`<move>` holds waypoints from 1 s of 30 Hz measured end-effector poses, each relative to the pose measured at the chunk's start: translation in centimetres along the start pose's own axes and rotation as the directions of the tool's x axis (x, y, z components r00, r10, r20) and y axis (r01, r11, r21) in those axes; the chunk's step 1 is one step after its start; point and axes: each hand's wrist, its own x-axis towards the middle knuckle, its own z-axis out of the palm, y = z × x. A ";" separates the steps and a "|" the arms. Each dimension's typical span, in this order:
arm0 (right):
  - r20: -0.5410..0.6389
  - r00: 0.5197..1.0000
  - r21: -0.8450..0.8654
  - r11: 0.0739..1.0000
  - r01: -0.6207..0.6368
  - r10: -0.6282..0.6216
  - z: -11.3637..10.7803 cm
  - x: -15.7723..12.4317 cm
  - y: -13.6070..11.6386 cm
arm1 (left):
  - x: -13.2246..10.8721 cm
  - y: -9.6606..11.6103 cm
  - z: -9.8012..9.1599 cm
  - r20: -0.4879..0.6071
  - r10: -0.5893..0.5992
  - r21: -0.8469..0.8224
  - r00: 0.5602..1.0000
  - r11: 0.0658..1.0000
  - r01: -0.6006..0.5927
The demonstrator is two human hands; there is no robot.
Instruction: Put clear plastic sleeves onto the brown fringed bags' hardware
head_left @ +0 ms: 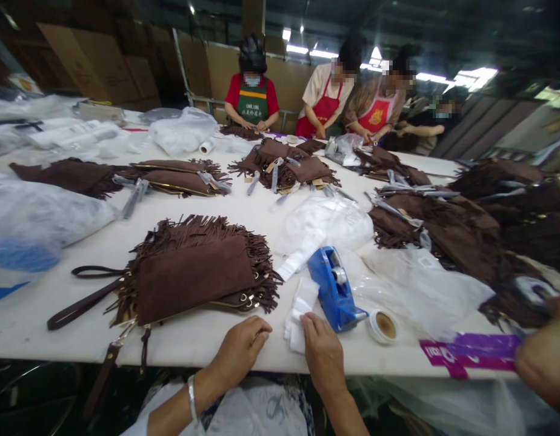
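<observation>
My left hand (241, 346), with a silver bangle at the wrist, hovers by the table's front edge. Its fingers are curled in a pinch, and whatever they may hold is too small to make out. The fingertips of my right hand (324, 351) are closed on the lower end of a stack of thin white slips (303, 303), perhaps small plastic sleeves. Beside that stack stands a blue tape dispenser (332, 290). To the left of my hands lie dark brown fringed pouches (196, 278) with gold zips and rings; their wrist straps (86, 303) point left.
A tape roll (383, 327) lies right of the dispenser. Clear plastic bags (420, 290) and more brown bags (443, 224) cover the right side. A purple printed strip (471, 354) is near the front edge. Another person's hand (546, 357) reaches in at right; several co-workers stand opposite.
</observation>
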 end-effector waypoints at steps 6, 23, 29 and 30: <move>0.020 0.991 0.123 0.983 -0.135 0.133 -0.5 0.3 1.1 | 0.8 0.3 1.0 -0.017 0.005 0.037 1.000 0.999 -0.004; 0.391 0.832 0.696 0.466 -0.547 0.394 0.6 0.6 3.5 | 5.5 0.9 6.6 0.002 0.199 0.130 0.980 0.972 -0.197; 0.222 0.930 0.620 0.694 -0.366 0.292 -0.3 0.4 2.9 | 5.8 1.2 6.7 0.044 0.213 0.187 0.976 0.958 -0.218; 0.178 0.952 0.563 0.768 -0.305 0.247 -0.5 0.2 2.7 | 5.9 1.1 6.9 0.035 0.208 0.206 0.977 0.955 -0.211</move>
